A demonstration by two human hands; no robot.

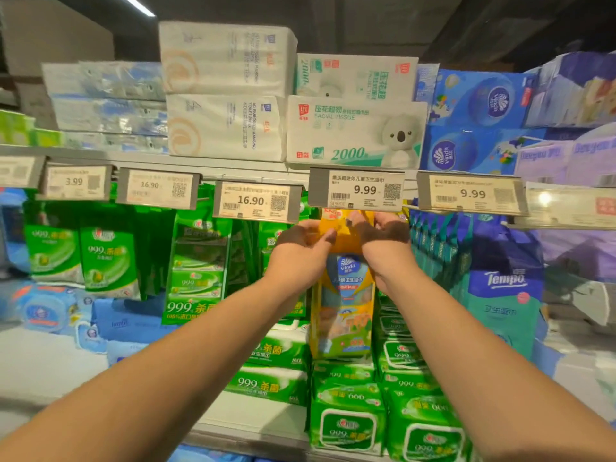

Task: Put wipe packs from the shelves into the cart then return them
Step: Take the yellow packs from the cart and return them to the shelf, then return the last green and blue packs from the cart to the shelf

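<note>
Both arms reach up from the bottom corners of the frame to its centre, where the left hand (301, 246) and the right hand (383, 240) meet at the top of a tall yellow wipe pack (345, 295). The left hand pinches the pack's upper left edge between thumb and curled fingers; the right hand grips the upper right edge, its fingers bent over the top. The pack hangs upright just under the 9.99 price tag (358, 190), its lower end in front of the stacked green wipe packs (346, 425) at the lower centre. To the left of centre hang more green 999 packs (196, 261) below a 16.90 tag (256, 201). Right of the hands stands a blue and teal Tempo pack (505, 295). On the upper shelf (133, 158), across the top of the frame, lie white tissue bundles (226, 95), a koala facial tissue pack (355, 135) and blue Vinda packs (480, 121).
</note>
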